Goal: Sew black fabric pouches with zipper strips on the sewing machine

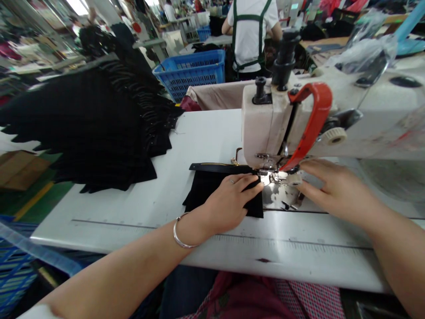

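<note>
My left hand (232, 201) lies flat on a black fabric piece (207, 188), its fingers stretched out close to the presser foot (265, 173). Along the far edge of the fabric runs a black strip with a gold-toothed zipper (219, 165), and a metal slider sits near the foot. The fabric's right end is beside the lit needle plate (279, 195) of a white sewing machine (259, 124). My right hand (328, 186) is at the right of the foot, thumb and forefinger apart near a small pale roller (294, 179). Its other fingers are partly hidden.
A tall stack of black pieces (99, 119) fans over the table's left part. The white tabletop (139, 239) has a printed ruler along its front. An orange-red guard (312, 119) curves before the machine head. Behind stand a blue basket (195, 71) and a person in white (250, 35).
</note>
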